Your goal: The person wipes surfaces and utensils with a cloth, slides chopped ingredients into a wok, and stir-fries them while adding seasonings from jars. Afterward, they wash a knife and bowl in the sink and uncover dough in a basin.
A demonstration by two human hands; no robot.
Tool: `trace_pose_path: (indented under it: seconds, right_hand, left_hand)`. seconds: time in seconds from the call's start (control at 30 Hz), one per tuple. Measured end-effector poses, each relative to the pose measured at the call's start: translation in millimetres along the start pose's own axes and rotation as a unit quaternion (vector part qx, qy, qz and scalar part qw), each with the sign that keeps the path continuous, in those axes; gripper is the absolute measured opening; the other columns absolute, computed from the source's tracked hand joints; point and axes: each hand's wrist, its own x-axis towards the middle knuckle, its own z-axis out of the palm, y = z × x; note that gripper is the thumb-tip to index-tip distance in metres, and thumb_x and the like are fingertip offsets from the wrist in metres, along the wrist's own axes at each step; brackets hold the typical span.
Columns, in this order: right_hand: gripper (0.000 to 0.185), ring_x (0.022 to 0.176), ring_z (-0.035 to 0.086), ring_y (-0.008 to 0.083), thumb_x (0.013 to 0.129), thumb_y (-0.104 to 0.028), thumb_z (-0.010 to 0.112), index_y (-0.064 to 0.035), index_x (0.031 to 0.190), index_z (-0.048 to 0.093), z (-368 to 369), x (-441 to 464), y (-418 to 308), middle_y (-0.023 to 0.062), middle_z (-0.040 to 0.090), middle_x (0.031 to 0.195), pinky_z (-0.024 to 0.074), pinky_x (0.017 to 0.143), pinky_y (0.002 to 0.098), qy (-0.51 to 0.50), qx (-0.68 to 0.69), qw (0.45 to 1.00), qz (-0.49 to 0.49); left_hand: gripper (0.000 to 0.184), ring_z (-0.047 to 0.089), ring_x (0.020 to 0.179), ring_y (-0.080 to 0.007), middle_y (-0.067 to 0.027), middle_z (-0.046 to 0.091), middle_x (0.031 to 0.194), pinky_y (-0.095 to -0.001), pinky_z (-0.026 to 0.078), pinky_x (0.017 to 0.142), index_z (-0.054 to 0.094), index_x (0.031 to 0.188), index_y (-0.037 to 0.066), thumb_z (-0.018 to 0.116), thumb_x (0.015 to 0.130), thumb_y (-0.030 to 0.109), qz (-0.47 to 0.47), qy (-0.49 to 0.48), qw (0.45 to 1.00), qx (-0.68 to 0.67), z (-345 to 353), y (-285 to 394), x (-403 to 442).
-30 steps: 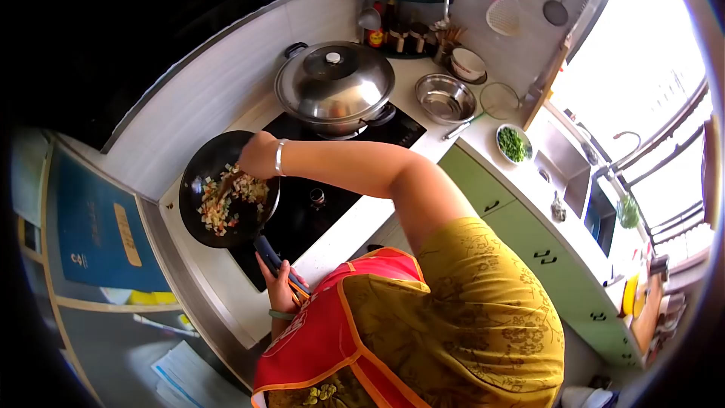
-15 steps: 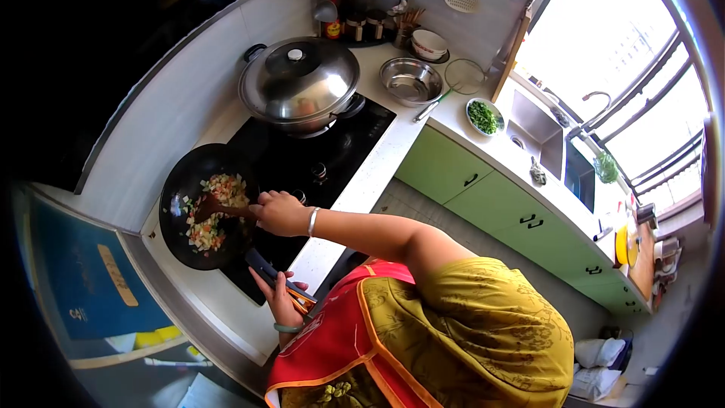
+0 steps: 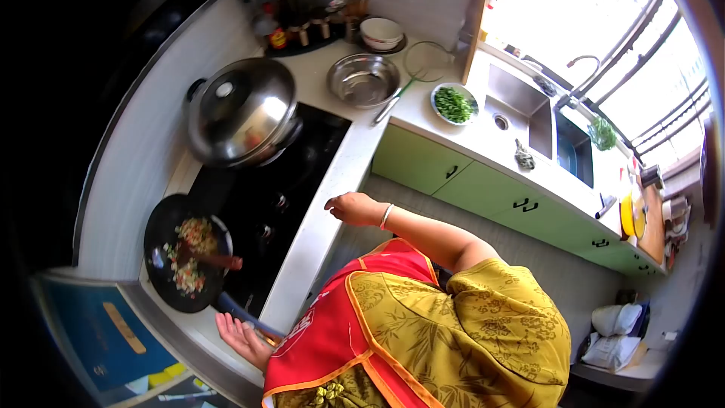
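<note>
A black pan of diced food stands at the near left of the black hob. In the food lies a wooden spatula, its handle free over the pan's right rim. Beside the blue pan handle is my left hand, fingers spread and palm up, not wrapped round it. My right hand is above the counter's front edge, off the spatula, with its fingers loosely curled; nothing shows in it. Behind the pan sits a large lidded wok.
On the counter are a steel bowl, a strainer, stacked white bowls and a plate of chopped greens. The sink is further right, above green cabinets. A spice rack stands in the back corner.
My right hand has let go of the spatula and moved right, away from the pan. My left hand's fingers have opened by the pan handle. The view has turned to the right.
</note>
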Motion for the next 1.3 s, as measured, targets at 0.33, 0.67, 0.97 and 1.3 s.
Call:
trace_pose_path:
  seconds: [0.33, 0.67, 0.97, 1.3]
  right_hand:
    - [0.019, 0.078, 0.059, 0.0347, 0.082, -0.019, 0.048, -0.0072, 0.094, 0.057, -98, -92, 138, 0.0162, 0.061, 0.083, 0.0478, 0.067, 0.043, -0.01, 0.006, 0.998, 0.068]
    - [0.022, 0.083, 0.058, 0.0359, 0.081, -0.019, 0.05, -0.0079, 0.098, 0.06, -112, -200, 243, 0.0182, 0.062, 0.088, 0.0473, 0.07, 0.043, 0.041, 0.052, 0.97, 0.235]
    - [0.029, 0.079, 0.062, 0.0302, 0.083, -0.018, 0.056, -0.0024, 0.107, 0.057, -159, -174, 243, 0.0181, 0.063, 0.085, 0.0479, 0.071, 0.0354, 0.134, 0.17, 0.924, 0.316]
    - [0.034, 0.08, 0.059, 0.037, 0.084, -0.027, 0.048, -0.0058, 0.11, 0.054, -186, 36, 280, 0.0199, 0.061, 0.085, 0.0472, 0.072, 0.0449, 0.101, 0.034, 0.964, 0.243]
  left_hand:
    - [0.07, 0.037, 0.122, -0.0313, -0.0167, 0.019, 0.141, -0.0408, 0.029, 0.1, 0.009, 0.14, 0.007, 0.051, 0.084, 0.015, 0.022, -0.317, 0.931, -0.181, 245, 93, 4]
    - [0.093, 0.033, 0.124, -0.034, -0.0192, 0.012, 0.143, -0.0432, 0.034, 0.097, -0.019, 0.138, 0.019, 0.058, 0.085, 0.018, -0.401, -0.421, 0.782, -0.226, 484, 26, 47]
    - [0.025, 0.056, 0.088, -0.0263, -0.0126, 0.059, 0.093, -0.0398, 0.049, 0.076, 0.053, 0.094, 0.001, 0.059, 0.082, 0.023, -0.572, -0.305, 0.691, -0.319, 606, -58, 114]
    - [0.023, 0.061, 0.067, -0.0241, -0.0154, 0.062, 0.086, -0.0323, 0.053, 0.06, 0.052, 0.1, -0.003, 0.045, 0.08, 0.008, -0.482, -0.306, 0.779, -0.261, 555, -9, 98]
